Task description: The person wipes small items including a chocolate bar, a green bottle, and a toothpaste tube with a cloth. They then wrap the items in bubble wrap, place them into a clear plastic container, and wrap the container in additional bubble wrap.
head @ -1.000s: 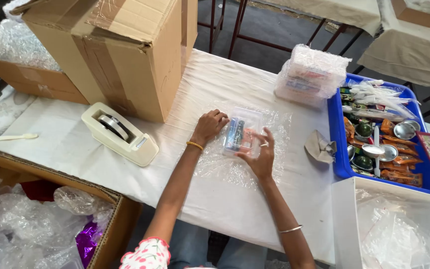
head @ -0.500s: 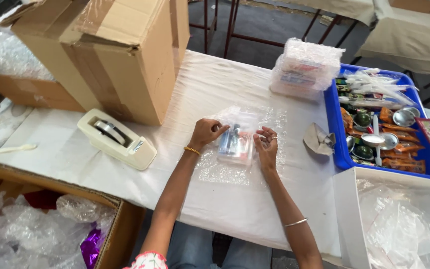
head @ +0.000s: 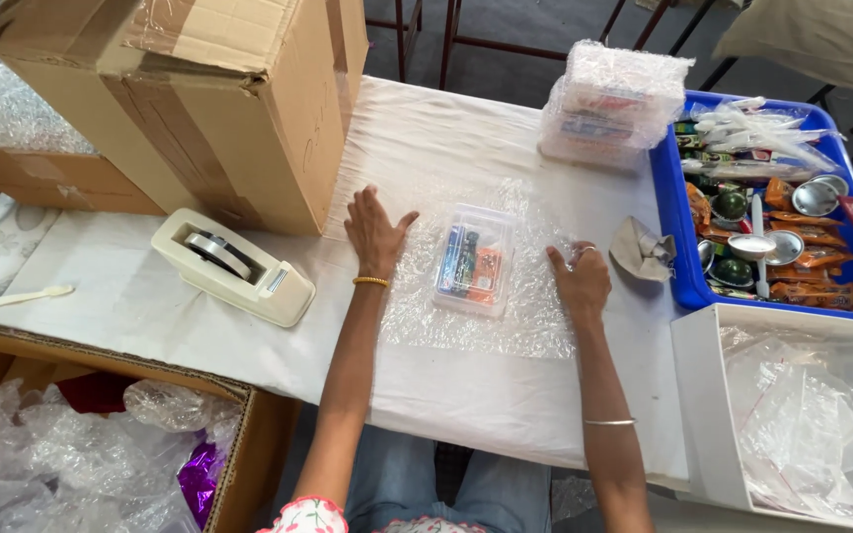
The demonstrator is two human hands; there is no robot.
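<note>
Left hand: the left hand (head: 375,235) lies flat, fingers spread apart, pressing the left edge of the bubble wrap sheet (head: 486,296); it grips nothing.
Right hand: the right hand (head: 581,281) rests on the sheet's right edge, fingers loosely curled, clamped on nothing.
Clear plastic box: the clear plastic box (head: 474,260) with colourful contents sits in the middle of the sheet, between the hands, touching neither.
Tape dispenser: the cream tape dispenser (head: 232,266) stands at 9 o'clock from the left hand.
Cardboard carton: the cardboard carton (head: 199,99) stands at 11 o'clock.
Blue tray: the blue tray (head: 670,227) of small items lies at 2 o'clock from the right hand.
Wrapped packs: the stack of bubble-wrapped packs (head: 614,104) sits at 1 o'clock from the box.
</note>
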